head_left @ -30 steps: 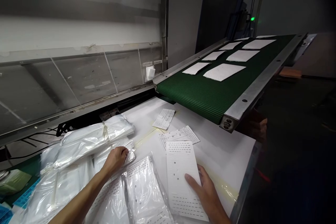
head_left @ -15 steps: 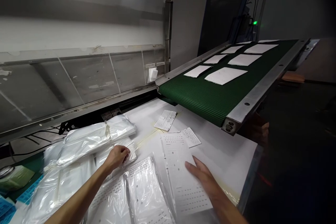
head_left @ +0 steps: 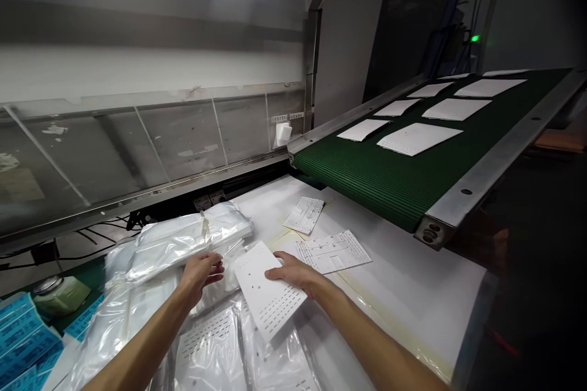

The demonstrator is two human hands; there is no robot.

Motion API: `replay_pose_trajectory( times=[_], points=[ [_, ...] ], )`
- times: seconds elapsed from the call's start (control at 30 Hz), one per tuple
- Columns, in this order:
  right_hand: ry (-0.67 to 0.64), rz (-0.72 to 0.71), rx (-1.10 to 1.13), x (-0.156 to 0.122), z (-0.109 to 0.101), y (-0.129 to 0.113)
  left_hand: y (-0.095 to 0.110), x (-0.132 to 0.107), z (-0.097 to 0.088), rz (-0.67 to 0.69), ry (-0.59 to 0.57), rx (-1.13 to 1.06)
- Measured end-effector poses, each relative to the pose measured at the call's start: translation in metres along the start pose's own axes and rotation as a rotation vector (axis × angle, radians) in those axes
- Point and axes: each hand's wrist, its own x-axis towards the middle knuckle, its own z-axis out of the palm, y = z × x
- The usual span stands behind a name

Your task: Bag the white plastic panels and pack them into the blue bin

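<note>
My right hand [head_left: 295, 274] holds a white perforated sheet [head_left: 267, 296] by its far edge, lifted over the bagged sheets [head_left: 215, 348] on the white table [head_left: 403, 293]. My left hand [head_left: 199, 272] rests with curled fingers on a clear plastic bag [head_left: 224, 281] just left of that sheet. A bundle of clear bags [head_left: 183, 241] lies behind the left hand. Two more perforated sheets lie flat on the table: a larger one [head_left: 334, 252] and a smaller one [head_left: 303, 214].
A green conveyor belt [head_left: 389, 177] slopes up to the right, carrying several white sheets [head_left: 418, 137]. A clear guard panel [head_left: 137, 146] runs along the back. A tape roll [head_left: 57, 296] and blue labels [head_left: 22, 336] sit at far left. The table's right edge drops off into dark floor.
My right hand has carried the perforated sheet from the table's near right over to the left, above the bagged sheets. My left hand stays on the bag. The view has shifted left.
</note>
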Motion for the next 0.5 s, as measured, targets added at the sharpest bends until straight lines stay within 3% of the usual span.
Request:
replay_pose_trajectory(
  times=[0.2, 0.5],
  points=[
    [-0.049, -0.031, -0.081, -0.005, -0.006, -0.013, -0.004, 0.005, -0.003, 0.024, -0.004, -0.082],
    [-0.077, 0.029, -0.183, 0.053, 0.044, -0.017, 0.02, -0.022, -0.022, 0.162, -0.031, -0.232]
  ],
)
